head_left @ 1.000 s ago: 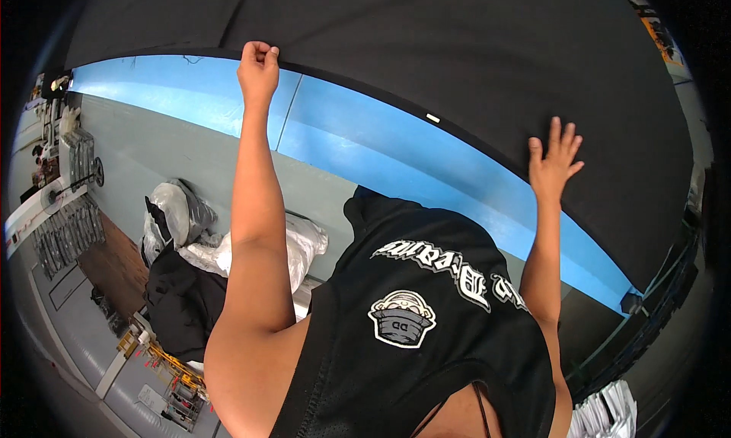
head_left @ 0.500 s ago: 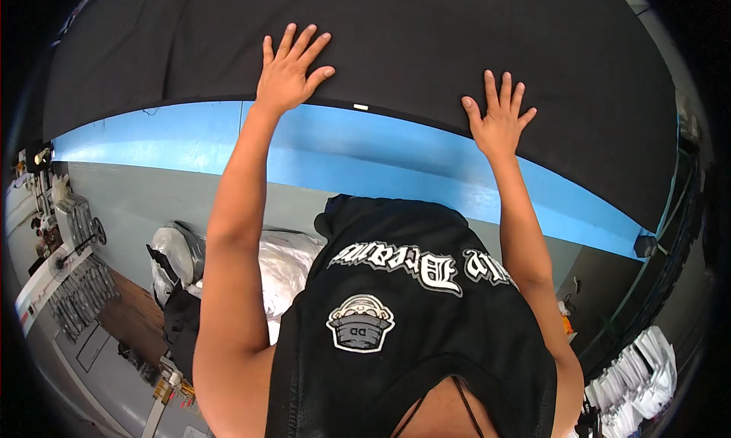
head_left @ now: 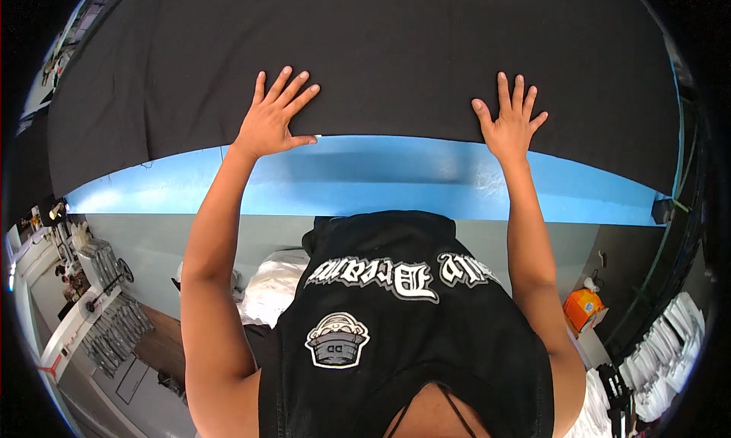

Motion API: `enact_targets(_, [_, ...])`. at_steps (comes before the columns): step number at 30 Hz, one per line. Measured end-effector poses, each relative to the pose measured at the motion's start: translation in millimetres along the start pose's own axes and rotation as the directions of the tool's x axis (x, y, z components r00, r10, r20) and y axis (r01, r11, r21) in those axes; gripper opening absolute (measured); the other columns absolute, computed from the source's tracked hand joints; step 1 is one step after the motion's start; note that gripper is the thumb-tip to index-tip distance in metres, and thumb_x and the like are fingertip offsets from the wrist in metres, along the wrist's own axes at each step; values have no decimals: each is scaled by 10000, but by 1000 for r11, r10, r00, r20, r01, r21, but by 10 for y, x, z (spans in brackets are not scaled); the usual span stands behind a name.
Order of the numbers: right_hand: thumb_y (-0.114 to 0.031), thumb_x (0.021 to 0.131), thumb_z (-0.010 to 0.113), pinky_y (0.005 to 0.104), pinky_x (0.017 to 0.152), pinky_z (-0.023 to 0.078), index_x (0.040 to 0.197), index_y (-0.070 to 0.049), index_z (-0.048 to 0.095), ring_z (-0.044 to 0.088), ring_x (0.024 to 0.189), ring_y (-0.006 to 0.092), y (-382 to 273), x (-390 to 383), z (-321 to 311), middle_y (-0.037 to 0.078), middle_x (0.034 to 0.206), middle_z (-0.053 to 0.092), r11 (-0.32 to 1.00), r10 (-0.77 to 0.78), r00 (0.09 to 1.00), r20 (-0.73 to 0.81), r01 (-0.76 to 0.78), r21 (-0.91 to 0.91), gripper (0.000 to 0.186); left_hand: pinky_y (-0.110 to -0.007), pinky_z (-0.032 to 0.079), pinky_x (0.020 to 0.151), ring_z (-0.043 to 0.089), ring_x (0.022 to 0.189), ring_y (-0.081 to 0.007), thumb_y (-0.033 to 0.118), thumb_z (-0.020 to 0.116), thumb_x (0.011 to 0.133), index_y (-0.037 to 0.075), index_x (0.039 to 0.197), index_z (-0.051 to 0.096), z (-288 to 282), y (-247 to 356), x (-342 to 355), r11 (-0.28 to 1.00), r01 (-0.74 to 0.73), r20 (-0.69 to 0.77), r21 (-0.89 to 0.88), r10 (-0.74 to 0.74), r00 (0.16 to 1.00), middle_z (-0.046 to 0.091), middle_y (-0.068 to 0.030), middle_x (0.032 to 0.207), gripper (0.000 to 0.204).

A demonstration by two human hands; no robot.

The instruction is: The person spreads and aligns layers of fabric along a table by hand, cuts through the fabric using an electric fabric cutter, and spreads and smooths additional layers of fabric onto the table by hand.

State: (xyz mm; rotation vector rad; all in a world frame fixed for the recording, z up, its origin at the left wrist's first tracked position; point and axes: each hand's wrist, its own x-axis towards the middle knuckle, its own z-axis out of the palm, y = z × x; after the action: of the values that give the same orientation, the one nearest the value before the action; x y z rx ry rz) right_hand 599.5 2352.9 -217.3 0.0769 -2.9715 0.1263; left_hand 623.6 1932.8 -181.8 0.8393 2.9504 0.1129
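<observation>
Black fabric (head_left: 396, 50) lies spread over a long table, its near edge running along the table's blue front strip (head_left: 365, 168). My left hand (head_left: 274, 118) rests flat on the cloth with fingers spread, its thumb along the fabric's near edge. A small bit of something white (head_left: 318, 136) peeks out at that thumb's tip. Farther right, my right hand (head_left: 510, 126) also lies flat near the edge, fingers fanned out. Neither hand grips anything. A few soft creases run through the fabric on the left.
White bundled material (head_left: 276, 286) sits on the floor left of my body. Stacked white pieces (head_left: 662, 362) stand at the lower right, near an orange object (head_left: 585, 308). A dark corner fitting (head_left: 664, 211) marks the table's right end. Racks with hanging grey items (head_left: 118, 335) are at the left.
My left hand has slid nearer to me, its thumb now at the cloth edge beside the white bit. The right hand stays flat, slightly shifted right in view. The view has also turned.
</observation>
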Motion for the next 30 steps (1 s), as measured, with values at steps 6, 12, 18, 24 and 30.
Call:
enact_targets(6, [-565, 837, 514, 658, 992, 150, 1398, -239, 369, 227, 1363, 348, 79, 14, -65, 105, 1470, 296, 996, -50, 999, -4, 50, -79, 665, -568, 58, 1109, 172, 1397, -262, 577, 702, 633, 247, 1407, 354, -48, -426, -410, 998, 63, 64, 15, -64, 996, 283, -16, 1482, 910])
enact_targets(12, [-565, 852, 506, 651, 1007, 141, 1412, -199, 343, 190, 1378, 353, -369, 127, -160, 145, 1481, 260, 991, 62, 995, -74, -53, 126, 689, -574, 71, 1093, 211, 1381, -296, 693, 586, 672, 231, 1401, 367, 132, -749, -711, 996, 81, -77, 22, -79, 994, 333, -76, 1451, 890])
enact_targets(18, [-539, 870, 502, 661, 1035, 84, 1406, -216, 354, 138, 1396, 351, -2694, 124, -259, 131, 1493, 232, 922, -232, 972, -39, 233, 308, 642, -527, 219, 1057, 357, 1282, -301, 603, 602, 724, 122, 1293, 472, 32, -745, -877, 961, -69, -338, -268, -27, 941, 454, -112, 1319, 756])
enact_targets(24, [-607, 881, 407, 706, 1001, 75, 1426, -236, 315, 117, 1393, 379, -3190, -64, 215, 126, 1503, 210, 987, -61, 996, 63, 51, 152, 666, -364, 427, 796, 551, 908, -289, 56, 631, 769, 48, 934, 637, -76, -2331, -2413, 837, 492, -543, -240, -536, 646, 609, -102, 950, 166])
enact_targets(30, [-612, 873, 413, 706, 1004, 59, 1428, -245, 311, 120, 1396, 361, -3169, -1, 341, 110, 1509, 205, 999, -38, 994, 98, 35, 26, 673, -353, 435, 795, 553, 921, -238, 97, 637, 784, 62, 967, 669, -73, -3022, -2700, 931, 355, -274, -83, -364, 890, 628, -59, 971, 189])
